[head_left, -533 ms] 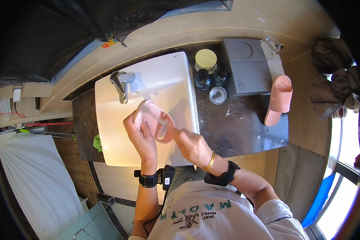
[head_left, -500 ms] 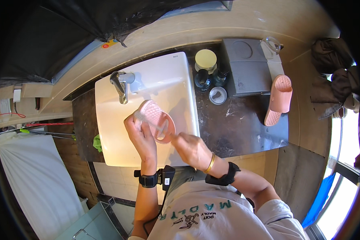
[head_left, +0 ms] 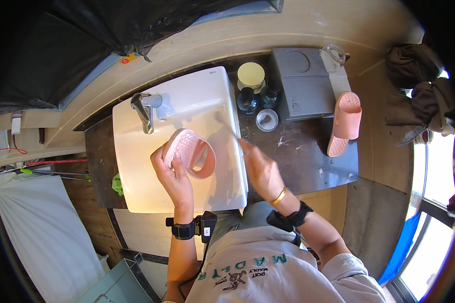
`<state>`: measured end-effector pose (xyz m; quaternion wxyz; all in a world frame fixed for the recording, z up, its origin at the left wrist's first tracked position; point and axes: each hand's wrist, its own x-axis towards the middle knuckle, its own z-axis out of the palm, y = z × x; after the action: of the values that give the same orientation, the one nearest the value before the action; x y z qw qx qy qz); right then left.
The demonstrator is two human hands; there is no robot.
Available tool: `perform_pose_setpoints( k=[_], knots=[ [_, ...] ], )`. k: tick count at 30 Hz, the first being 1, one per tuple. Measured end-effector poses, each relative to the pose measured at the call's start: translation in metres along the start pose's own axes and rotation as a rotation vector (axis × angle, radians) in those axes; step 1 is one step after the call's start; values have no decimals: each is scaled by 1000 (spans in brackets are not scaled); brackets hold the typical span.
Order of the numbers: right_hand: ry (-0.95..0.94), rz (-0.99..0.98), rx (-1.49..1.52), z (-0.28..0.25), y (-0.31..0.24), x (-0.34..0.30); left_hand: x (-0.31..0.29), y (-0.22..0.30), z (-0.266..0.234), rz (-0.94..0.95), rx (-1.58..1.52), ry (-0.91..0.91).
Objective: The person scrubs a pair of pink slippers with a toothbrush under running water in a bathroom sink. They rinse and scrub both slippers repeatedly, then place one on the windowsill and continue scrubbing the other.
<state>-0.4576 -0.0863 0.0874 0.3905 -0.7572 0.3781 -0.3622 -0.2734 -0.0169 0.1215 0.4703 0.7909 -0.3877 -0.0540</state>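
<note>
My left hand (head_left: 173, 174) is closed round the edge of a pink slipper (head_left: 182, 143), holding it tilted on its side above the white sink (head_left: 136, 189). The slipper's textured footbed and open strap loop show. Just right of the sink's rim, my right hand (head_left: 262, 170) grips a pale, slender brush (head_left: 227, 125), smeared by motion, its head pointing up and left over the basin. The brush is apart from the slipper. A matching pink slipper (head_left: 348, 122) lies at the right end of the dark counter.
A chrome faucet (head_left: 145, 112) stands at the sink's back left. Right of the sink are a yellow-lidded jar (head_left: 251, 75), dark bottles (head_left: 247, 101), a small white dish (head_left: 267, 120) and a grey box (head_left: 304, 86). A green cloth (head_left: 117, 185) hangs by the sink's left side.
My right hand has moved the brush off the slipper, to the right and upward. My left hand has turned the slipper more onto its edge. The view has shifted slightly.
</note>
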Motion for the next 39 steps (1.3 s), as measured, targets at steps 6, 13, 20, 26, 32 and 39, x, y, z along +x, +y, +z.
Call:
perform_pose_setpoints(
  k=[6,13,20,26,32,39],
  knots=[
    [-199,332,-560,-27,68,0,-6,5,4,48,-86,-23],
    [-256,390,-825,-10,125,33,-8,7,-4,108,-36,-24],
    [-320,431,-607,-33,82,26,-16,7,-18,10,-19,-11],
    [-262,226,-49,-53,-27,2,-24,9,-18,-6,-38,10],
    [-354,-106,97,-22,-75,-13,-27,7,-20,6,-30,41],
    [-361,-234,-34,-10,-68,-17,-31,1,-27,-42,-89,76]
  ],
)
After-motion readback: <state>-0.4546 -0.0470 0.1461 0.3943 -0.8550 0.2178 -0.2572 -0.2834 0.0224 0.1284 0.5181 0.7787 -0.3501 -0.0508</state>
